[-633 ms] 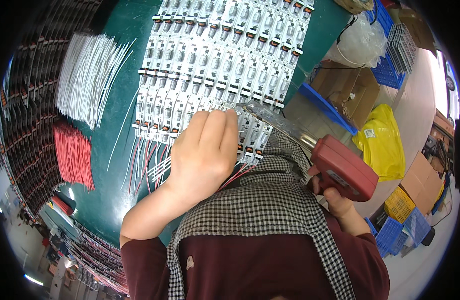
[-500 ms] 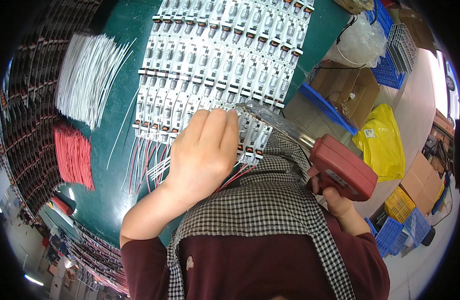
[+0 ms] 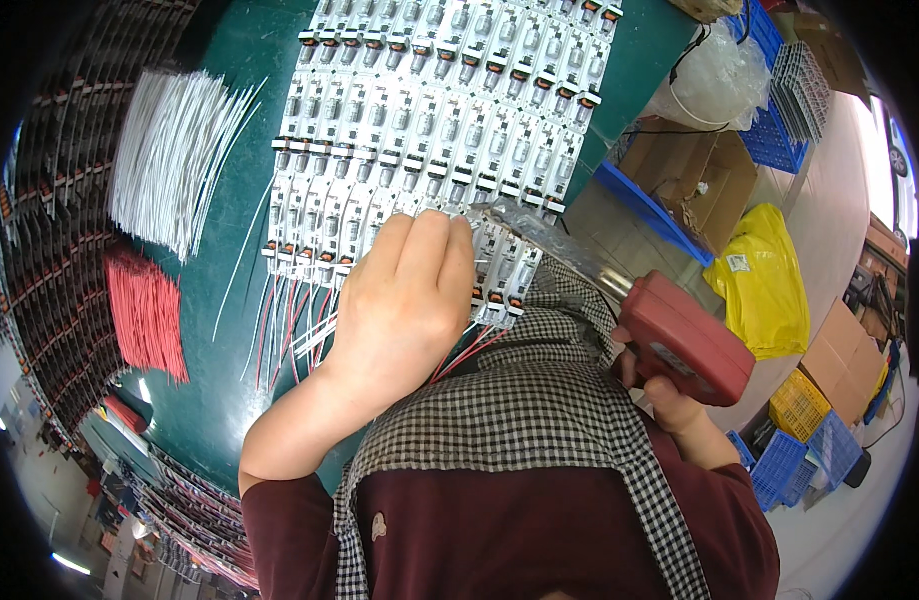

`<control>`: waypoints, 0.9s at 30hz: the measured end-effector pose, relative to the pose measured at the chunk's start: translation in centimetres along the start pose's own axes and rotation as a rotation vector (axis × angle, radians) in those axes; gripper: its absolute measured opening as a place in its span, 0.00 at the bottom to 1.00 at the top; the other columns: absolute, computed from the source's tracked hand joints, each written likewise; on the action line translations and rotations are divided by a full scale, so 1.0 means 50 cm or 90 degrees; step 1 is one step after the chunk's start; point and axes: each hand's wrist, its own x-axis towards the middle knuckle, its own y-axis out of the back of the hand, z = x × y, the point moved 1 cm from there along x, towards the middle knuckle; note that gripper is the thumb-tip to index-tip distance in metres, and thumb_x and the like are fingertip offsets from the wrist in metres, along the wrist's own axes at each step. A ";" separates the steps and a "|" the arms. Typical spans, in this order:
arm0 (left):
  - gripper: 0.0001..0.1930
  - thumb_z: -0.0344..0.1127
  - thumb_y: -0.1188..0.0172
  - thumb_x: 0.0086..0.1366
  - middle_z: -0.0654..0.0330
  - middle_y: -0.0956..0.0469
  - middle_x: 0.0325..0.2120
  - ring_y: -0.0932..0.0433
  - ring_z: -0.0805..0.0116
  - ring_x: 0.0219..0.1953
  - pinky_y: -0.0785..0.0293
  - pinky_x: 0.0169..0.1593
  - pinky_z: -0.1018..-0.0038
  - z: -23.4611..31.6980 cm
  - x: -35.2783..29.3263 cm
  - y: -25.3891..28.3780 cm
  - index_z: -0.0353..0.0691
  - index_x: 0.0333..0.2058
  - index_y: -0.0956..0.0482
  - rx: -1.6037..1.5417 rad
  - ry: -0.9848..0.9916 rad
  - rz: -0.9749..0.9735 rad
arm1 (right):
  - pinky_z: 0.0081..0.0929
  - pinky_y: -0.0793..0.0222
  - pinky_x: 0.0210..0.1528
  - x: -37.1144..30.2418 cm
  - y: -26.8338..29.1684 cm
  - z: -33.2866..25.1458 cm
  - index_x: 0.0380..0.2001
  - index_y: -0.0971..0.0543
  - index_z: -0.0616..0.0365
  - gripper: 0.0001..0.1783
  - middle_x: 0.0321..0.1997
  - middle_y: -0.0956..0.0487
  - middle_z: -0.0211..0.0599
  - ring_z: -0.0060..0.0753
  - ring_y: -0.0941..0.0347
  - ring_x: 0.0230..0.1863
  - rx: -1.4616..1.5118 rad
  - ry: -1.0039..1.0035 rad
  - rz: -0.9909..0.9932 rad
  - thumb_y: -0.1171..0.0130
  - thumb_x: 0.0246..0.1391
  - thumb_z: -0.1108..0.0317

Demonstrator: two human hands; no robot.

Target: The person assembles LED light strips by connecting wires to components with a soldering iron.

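A large panel of small white circuit boards [image 3: 409, 120] lies on the green table, with black-and-orange parts and clear glass-like parts in rows. My left hand [image 3: 404, 290] is closed over its near part, fingertips bent down on the boards. Cut ends of several white wires [image 3: 314, 336] stick out beside the palm; what the fingertips pinch is hidden. My right hand [image 3: 669, 400] grips a red soldering gun [image 3: 684, 335], a finger at its trigger. Its metal front end reaches to the boards just right of my left fingertips. Red and white wires [image 3: 469, 350] hang from the panel's near edge.
A bundle of white wires [image 3: 174, 165] and a bundle of red wires [image 3: 147, 315] lie on the table [image 3: 214, 320] at left. Stacked board panels [image 3: 59, 220] stand beyond them. At right are a cardboard box [image 3: 704, 180], a yellow bag [image 3: 764, 285] and blue crates [image 3: 779, 470].
The panel and my left hand have shifted very slightly left. The soldering gun's body has dipped a little, while its front end stays by my left fingertips.
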 end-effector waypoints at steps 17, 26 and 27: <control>0.12 0.25 0.48 0.42 0.59 0.37 0.22 0.34 0.67 0.24 0.33 0.23 0.76 0.003 0.000 0.000 0.30 0.30 0.28 0.004 0.011 -0.001 | 0.16 0.35 0.33 0.001 0.006 0.021 0.53 0.39 0.69 0.39 0.43 0.28 0.39 0.18 0.32 0.28 -0.114 0.013 -0.005 0.35 0.39 0.64; 0.13 0.25 0.48 0.40 0.59 0.37 0.22 0.34 0.66 0.25 0.33 0.24 0.75 0.002 -0.001 0.003 0.31 0.30 0.29 -0.008 0.015 -0.008 | 0.16 0.39 0.24 -0.002 -0.016 -0.007 0.53 0.41 0.60 0.41 0.46 0.30 0.44 0.21 0.36 0.23 0.089 0.007 0.063 0.38 0.42 0.49; 0.13 0.25 0.48 0.40 0.58 0.37 0.23 0.33 0.65 0.25 0.32 0.25 0.74 0.001 -0.002 0.002 0.31 0.30 0.29 -0.013 0.017 -0.008 | 0.16 0.39 0.24 0.000 -0.016 -0.012 0.53 0.41 0.60 0.41 0.46 0.30 0.44 0.21 0.36 0.23 0.089 0.010 0.062 0.38 0.42 0.49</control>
